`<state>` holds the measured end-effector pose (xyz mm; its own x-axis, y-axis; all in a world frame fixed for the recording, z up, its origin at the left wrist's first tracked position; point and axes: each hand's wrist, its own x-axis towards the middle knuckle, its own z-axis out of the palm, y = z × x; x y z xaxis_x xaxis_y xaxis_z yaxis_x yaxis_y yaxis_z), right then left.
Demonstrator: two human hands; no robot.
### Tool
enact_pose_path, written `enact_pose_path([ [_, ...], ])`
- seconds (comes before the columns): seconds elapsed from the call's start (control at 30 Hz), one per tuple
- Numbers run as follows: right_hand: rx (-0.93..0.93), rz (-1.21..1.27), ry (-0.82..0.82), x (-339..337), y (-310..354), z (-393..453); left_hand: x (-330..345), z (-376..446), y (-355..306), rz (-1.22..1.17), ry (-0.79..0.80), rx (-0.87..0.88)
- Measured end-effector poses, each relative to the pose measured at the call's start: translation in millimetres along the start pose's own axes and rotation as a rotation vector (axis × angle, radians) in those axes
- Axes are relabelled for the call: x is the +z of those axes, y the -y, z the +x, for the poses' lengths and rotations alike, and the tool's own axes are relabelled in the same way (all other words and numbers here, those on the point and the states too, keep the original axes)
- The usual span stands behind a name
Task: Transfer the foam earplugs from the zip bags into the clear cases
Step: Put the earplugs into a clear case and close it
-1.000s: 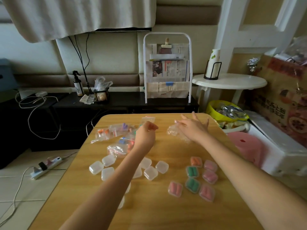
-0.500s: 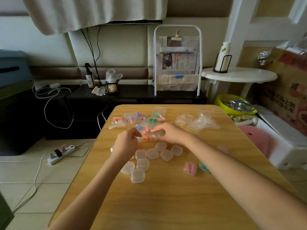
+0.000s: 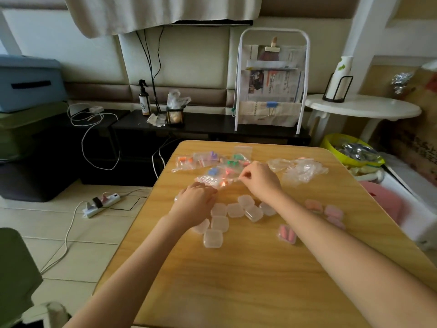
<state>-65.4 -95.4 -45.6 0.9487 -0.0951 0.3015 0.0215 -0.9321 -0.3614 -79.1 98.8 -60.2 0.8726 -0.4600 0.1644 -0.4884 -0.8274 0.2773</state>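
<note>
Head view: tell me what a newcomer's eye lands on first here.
First, the two hands at the middle of the wooden table: the right hand pinches a zip bag holding orange earplugs, while the left hand grips its near end. Next, the heap of colourful filled bags at the far edge, and the cluster of empty clear cases just in front of the hands.

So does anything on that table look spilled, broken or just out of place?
Nothing looks spilled or broken. The crumpled empty bags at the far right are just emptied ones. The empty clear cases lie in a loose cluster, and filled pink cases sit to the right. Both hands hold a zip bag of orange earplugs.
</note>
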Motion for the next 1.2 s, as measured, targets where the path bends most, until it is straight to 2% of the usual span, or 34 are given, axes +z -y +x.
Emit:
enact_pose_path([
  [0.07, 0.009, 0.137, -0.118, -12, -5, -1, -4, 2, -1, -0.091, -0.041, -0.031],
  [0.2, 0.059, 0.423, -0.353, -41, -12, -12, -15, 5, -23, -0.43, -0.339, -0.095],
  [0.33, 0.14, 0.662, -0.352, -53, -13, -40, -23, 1, -63, -0.787, -0.338, -0.061],
  [0.43, 0.154, 0.784, -0.334, -63, -11, -64, -31, -8, -91, -0.944, -0.393, -0.012],
  [0.57, 0.155, 0.89, -0.213, -78, -9, -103, -33, -20, -122, -1.103, -0.225, 0.001],
  [0.8, 0.008, 0.893, -0.083, -78, -21, -142, -12, -34, -139, -1.359, -0.078, -0.159],
  [1.0, 0.024, 0.851, -0.196, -67, -25, -148, -4, -37, -145, -1.349, -0.098, -0.234],
  [1.1, 0.048, 0.902, -0.178, -64, -20, -152, -6, -41, -143, -1.396, -0.106, -0.246],
  [1.2, 0.149, 1.023, -0.131, -63, -16, -154, -10, -45, -140, -1.44, -0.118, -0.246],
])
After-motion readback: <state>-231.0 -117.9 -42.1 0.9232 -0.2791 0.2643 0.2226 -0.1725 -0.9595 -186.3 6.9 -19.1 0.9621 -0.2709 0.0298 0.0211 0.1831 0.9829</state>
